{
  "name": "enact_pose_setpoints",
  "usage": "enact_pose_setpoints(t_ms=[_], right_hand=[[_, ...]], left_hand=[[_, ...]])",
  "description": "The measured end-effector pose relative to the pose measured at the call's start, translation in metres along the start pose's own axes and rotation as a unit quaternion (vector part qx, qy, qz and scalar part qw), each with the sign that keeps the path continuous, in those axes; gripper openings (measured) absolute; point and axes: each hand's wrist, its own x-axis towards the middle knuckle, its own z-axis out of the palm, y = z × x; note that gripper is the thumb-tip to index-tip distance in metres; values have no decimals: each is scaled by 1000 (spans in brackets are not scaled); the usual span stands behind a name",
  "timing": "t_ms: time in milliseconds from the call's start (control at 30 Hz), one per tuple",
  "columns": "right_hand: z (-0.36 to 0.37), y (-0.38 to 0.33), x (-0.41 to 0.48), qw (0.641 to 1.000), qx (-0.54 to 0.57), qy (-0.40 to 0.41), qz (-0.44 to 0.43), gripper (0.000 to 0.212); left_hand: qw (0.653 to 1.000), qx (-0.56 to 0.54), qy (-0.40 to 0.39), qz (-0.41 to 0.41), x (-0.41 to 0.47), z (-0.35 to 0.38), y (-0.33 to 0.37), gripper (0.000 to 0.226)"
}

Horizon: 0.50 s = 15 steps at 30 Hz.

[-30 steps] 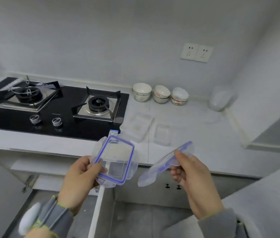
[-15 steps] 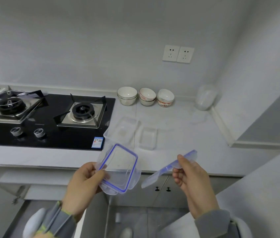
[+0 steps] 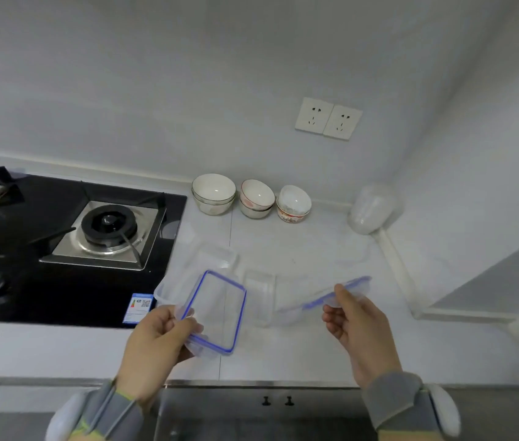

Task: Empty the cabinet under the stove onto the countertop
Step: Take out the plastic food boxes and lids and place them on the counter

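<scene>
Hands: left hand (image 3: 156, 342) grips a blue-rimmed lid (image 3: 216, 313) over the countertop (image 3: 315, 348) front edge; right hand (image 3: 356, 326) pinches a second lid (image 3: 337, 296) | Apparently done: bowls (image 3: 213, 192) at back edge, clear tubs (image 3: 216, 259) mid-counter | Remaining: both lids to set down; cabinet contents unseen.

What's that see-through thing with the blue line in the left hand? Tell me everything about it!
It looks like a clear plastic lid, rectangular with rounded corners. A blue seal line runs all round just inside its edge, and clear clip flaps stick out at the sides. It is tilted, with its face toward the camera, held up over the countertop. Only the left hand touches it, pinching its lower left edge.
</scene>
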Motion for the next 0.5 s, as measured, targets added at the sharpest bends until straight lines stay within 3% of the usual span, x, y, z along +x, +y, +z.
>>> enact_pose_setpoints(t_ms=[500], right_hand=[[2, 41, 106, 991, 93, 55, 81, 16]], left_hand=[[998, 50, -11, -40, 65, 54, 7, 10]])
